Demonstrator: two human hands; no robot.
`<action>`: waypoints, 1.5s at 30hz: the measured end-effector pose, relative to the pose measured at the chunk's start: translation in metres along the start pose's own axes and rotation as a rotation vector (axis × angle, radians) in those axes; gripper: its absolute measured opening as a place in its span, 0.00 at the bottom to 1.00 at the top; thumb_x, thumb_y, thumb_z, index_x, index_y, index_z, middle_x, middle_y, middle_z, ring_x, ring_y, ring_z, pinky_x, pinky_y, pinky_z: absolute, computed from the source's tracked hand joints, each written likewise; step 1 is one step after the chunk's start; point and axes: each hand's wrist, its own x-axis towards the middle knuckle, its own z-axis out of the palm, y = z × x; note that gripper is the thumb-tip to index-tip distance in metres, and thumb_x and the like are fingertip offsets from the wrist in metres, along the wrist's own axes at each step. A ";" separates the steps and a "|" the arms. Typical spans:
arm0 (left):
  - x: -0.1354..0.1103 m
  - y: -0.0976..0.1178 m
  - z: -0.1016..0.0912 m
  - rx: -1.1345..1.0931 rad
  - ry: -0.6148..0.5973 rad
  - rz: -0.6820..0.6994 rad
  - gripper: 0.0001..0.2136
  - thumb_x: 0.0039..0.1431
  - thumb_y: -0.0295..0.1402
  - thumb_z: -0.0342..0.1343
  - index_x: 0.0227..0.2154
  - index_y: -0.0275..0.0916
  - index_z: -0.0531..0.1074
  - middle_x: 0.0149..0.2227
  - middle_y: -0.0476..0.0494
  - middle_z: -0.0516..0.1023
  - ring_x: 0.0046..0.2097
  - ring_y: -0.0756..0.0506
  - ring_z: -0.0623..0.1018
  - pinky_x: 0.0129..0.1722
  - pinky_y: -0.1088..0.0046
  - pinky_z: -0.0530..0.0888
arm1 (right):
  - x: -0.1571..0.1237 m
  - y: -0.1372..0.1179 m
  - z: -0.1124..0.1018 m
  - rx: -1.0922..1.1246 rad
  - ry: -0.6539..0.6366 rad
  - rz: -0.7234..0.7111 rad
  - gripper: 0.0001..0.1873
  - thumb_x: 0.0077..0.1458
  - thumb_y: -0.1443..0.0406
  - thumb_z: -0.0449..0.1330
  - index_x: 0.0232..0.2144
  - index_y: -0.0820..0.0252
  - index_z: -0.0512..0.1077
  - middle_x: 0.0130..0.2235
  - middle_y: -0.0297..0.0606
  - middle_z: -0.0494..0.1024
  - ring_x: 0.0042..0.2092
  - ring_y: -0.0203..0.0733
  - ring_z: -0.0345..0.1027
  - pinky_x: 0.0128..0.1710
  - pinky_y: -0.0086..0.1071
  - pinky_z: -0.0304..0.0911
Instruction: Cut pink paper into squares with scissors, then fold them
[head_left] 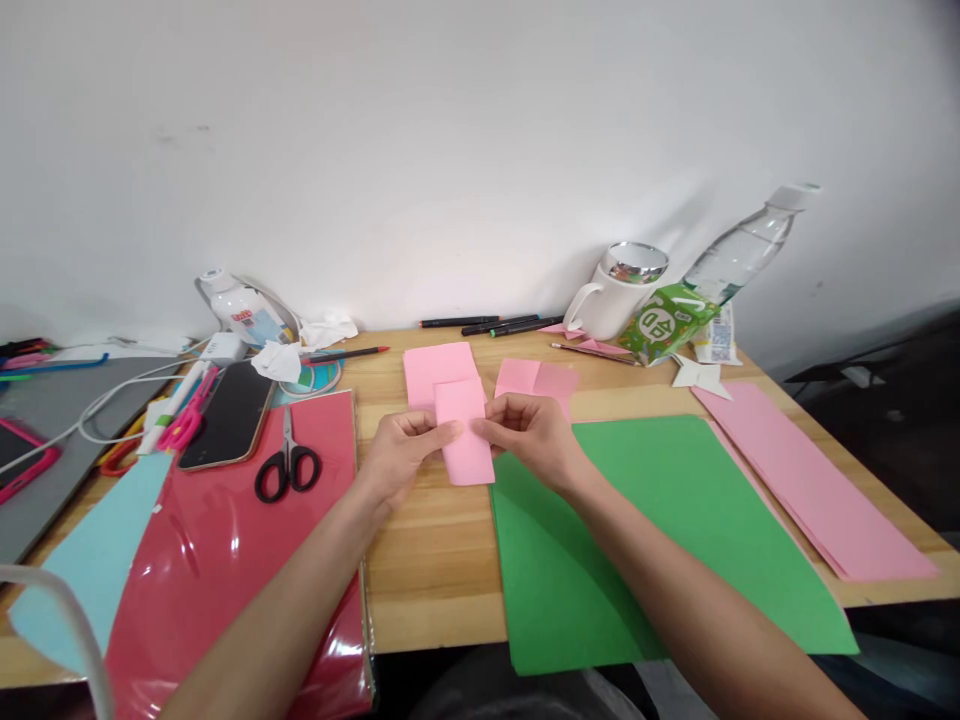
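Observation:
Between my two hands is a narrow folded piece of pink paper [465, 455], held upright above the wooden table. My left hand [401, 450] pinches its left edge, thumb on the front face. On the opposite edge, my right hand [534, 432] grips it the same way, the fingers hidden partly behind. Just beyond it lies a square stack of pink paper [439, 360]. To the right of that, a creased pink paper square [519, 376] rests on the table, partly behind my right hand. Under my right forearm is a large green sheet [645, 480].
On the left, black-handled scissors [288, 468] and a phone [231, 415] lie on red paper in a clear sleeve [247, 560]. Pens [510, 326] lie along the wall. A white mug [611, 300], green carton [666, 322], leaning bottle [746, 245] and pink strips [810, 480] are right.

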 end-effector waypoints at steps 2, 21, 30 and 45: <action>0.000 0.000 0.000 0.015 0.016 0.013 0.09 0.36 0.33 0.68 0.17 0.34 0.74 0.22 0.48 0.77 0.26 0.51 0.74 0.30 0.74 0.71 | 0.000 0.000 0.000 -0.016 0.010 -0.006 0.17 0.33 0.57 0.70 0.21 0.63 0.71 0.21 0.31 0.73 0.22 0.31 0.65 0.22 0.27 0.66; 0.001 -0.005 -0.004 0.113 -0.123 -0.121 0.12 0.39 0.35 0.67 0.28 0.34 0.78 0.27 0.42 0.80 0.30 0.47 0.77 0.32 0.71 0.73 | 0.001 -0.004 -0.005 -0.024 0.048 0.003 0.17 0.29 0.58 0.71 0.20 0.64 0.74 0.21 0.33 0.74 0.22 0.31 0.64 0.20 0.26 0.65; 0.001 -0.004 -0.004 0.108 -0.096 -0.135 0.12 0.38 0.34 0.68 0.26 0.32 0.78 0.27 0.41 0.80 0.29 0.47 0.78 0.30 0.72 0.74 | 0.001 -0.005 -0.003 0.005 0.065 0.005 0.17 0.30 0.58 0.71 0.21 0.65 0.75 0.21 0.33 0.74 0.22 0.30 0.64 0.22 0.26 0.65; 0.001 -0.005 0.000 0.132 -0.008 -0.049 0.13 0.33 0.34 0.69 0.25 0.32 0.78 0.25 0.44 0.80 0.24 0.50 0.75 0.24 0.75 0.72 | 0.004 -0.001 -0.001 -0.004 0.076 -0.018 0.17 0.29 0.59 0.72 0.20 0.64 0.74 0.20 0.32 0.74 0.22 0.31 0.64 0.22 0.27 0.65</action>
